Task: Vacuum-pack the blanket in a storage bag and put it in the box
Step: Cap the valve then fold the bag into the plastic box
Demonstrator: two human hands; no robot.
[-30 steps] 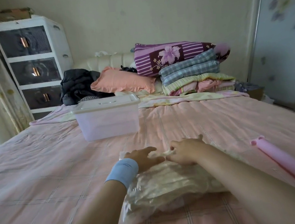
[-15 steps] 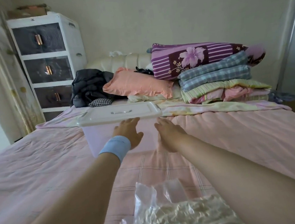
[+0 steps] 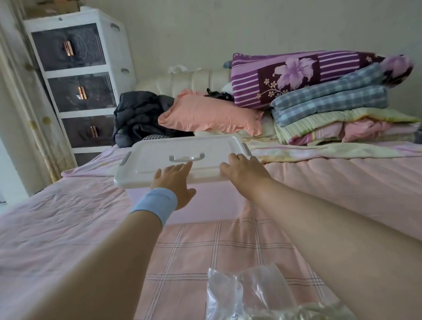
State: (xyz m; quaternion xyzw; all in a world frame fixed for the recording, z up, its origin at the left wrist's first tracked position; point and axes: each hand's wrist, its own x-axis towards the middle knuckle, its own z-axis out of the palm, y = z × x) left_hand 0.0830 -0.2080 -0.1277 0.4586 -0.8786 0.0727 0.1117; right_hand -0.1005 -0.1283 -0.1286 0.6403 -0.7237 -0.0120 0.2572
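A: Where is the blanket [image 3: 282,319] from where you stand?

B: Down at the near edge of the bed [image 3: 58,237], sealed in the clear storage bag [image 3: 252,294]. It lies between the person's forearms, closer to the right one, and neither hand is on it.

A: And the hands?

B: Both are stretched away from the bag toward the box [image 3: 208,201], which sits farther up the bed with its long side across their reach. The left hand [image 3: 175,182], the one with the blue wristband [image 3: 155,205], has its fingers fairly straight, tips laid on the white lid [image 3: 154,164] just short of the handle [image 3: 186,158]. It has hold of nothing. The right hand [image 3: 244,171] sits at the lid's right end, close to the grey latch [image 3: 246,147] there, with fingers bent onto the lid. I cannot tell whether it actually grips.

A: So the lid is on?

B: Yes, it is closed, with a latch at each short end. I'd judge the lid must come off first. The right hand is nearer its latch, while the left would have to slide out toward the far-left one [image 3: 125,158]. Then the bag has to travel forward, away from the person, into the box.

A: Any writing to go by?

B: None I can read. There is a tiny mark on the wristband, too small to make out, and the box and bag look plain.
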